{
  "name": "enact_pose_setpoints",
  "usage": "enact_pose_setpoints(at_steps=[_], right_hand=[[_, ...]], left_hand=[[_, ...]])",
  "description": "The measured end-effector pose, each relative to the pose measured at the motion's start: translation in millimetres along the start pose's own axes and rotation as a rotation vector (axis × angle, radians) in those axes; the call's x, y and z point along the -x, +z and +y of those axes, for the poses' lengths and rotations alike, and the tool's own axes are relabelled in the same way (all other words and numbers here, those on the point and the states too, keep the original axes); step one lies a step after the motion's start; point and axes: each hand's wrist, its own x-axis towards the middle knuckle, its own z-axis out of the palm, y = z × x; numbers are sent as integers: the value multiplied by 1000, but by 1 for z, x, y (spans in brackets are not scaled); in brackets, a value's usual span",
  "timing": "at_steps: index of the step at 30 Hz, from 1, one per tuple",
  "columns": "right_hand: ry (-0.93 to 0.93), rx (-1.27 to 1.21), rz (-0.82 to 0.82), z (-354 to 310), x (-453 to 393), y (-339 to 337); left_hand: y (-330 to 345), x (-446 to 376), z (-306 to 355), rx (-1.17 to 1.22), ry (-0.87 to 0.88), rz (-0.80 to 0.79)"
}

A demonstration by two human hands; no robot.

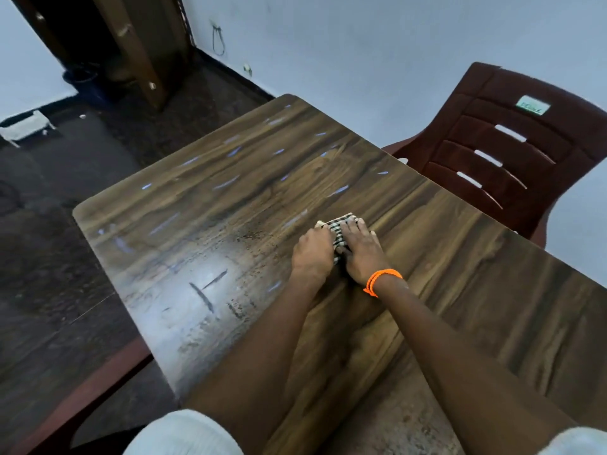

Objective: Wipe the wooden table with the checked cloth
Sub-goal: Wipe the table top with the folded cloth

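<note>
While both press the checked cloth flat | left hand, right hand side by side | wooden table mid-top.

1 table, 1 cloth, 1 chair, 2 hands: left hand, right hand.

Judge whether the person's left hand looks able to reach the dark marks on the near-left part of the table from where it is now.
Probably yes. The left hand presses on the checked cloth, and the bare table between it and the dark marks holds nothing in the way.
</note>
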Motion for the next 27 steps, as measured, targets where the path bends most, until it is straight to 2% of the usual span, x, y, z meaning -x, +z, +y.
enact_pose_setpoints(at_steps=[7,19,23,27], right_hand=[[-72,-15,-26,-72,42,34],[-277,34,-84,-195,111,96],[-355,36,-103,-213,142,113],[-384,17,-98,-203,177,117]], left_hand=[[-21,69,-64,7,-34,-27],[-42,187,-180,35,-168,16],[-34,230,-204,52,-152,60],[-18,266,-198,77,-144,37]])
